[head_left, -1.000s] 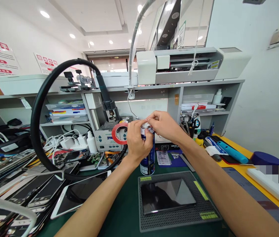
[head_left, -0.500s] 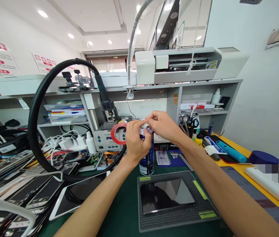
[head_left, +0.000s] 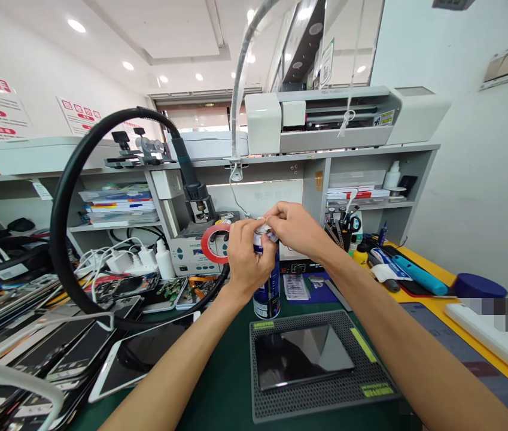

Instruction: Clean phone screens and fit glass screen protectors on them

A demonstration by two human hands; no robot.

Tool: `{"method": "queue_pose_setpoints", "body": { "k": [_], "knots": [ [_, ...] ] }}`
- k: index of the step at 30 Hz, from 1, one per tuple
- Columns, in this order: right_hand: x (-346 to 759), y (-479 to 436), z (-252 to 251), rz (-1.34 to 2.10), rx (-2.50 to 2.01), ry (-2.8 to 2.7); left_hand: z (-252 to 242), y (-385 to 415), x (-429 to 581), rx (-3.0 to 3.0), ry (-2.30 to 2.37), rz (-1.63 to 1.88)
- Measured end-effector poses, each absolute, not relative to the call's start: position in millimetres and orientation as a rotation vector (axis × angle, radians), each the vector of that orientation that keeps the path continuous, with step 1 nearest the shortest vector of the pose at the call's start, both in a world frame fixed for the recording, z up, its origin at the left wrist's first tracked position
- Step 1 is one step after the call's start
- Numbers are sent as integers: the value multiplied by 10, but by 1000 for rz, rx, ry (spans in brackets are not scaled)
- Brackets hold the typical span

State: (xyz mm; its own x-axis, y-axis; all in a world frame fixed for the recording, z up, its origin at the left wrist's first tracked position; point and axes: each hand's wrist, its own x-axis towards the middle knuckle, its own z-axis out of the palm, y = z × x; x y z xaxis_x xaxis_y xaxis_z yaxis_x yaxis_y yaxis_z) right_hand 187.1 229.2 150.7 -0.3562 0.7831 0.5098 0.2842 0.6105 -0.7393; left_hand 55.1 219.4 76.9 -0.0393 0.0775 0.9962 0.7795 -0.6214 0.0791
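Note:
A blue spray can [head_left: 268, 294] stands upright on the green mat, just behind a dark perforated pad [head_left: 276, 409]. My left hand [head_left: 250, 251] is wrapped round the can's upper part. At the white top of the can, my right hand [head_left: 293, 230] is closed, its fingertips pinched on the nozzle area; they hide the exact part they grip. Flat on the pad lies a black-screened tablet [head_left: 303, 357], which neither hand touches. Beside my left hand is a roll of red tape [head_left: 212, 244], leaning against the grey station behind it.
A thick black hose [head_left: 58, 209] arches on the left above stacked phone parts [head_left: 74, 353] and a white-framed tablet [head_left: 114, 368]. Behind the can stands a hot-air station [head_left: 186, 257]. Tools and a turquoise case [head_left: 419, 274] lie at the right on a yellow surface.
Both hands stay at the top of the can in nearly the same pose. The view has shifted very slightly; nothing else has visibly moved.

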Motion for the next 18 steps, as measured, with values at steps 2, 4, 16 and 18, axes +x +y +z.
{"method": "queue_pose_setpoints", "body": {
  "k": [2, 4, 16, 18],
  "knots": [
    [1869, 2293, 1505, 682, -848, -1919, 768, 2193, 551, -1709, -906, -1712],
    [1866, 2291, 1504, 681, -848, -1922, 772, 2193, 551, -1713, -903, -1709],
    [1874, 2291, 1495, 678, -843, -1919, 788, 2184, 553, -1719, -952, -1699],
    [1873, 2292, 1496, 681, -845, -1919, 789, 2183, 551, -1726, -952, -1694]
  ]
}}
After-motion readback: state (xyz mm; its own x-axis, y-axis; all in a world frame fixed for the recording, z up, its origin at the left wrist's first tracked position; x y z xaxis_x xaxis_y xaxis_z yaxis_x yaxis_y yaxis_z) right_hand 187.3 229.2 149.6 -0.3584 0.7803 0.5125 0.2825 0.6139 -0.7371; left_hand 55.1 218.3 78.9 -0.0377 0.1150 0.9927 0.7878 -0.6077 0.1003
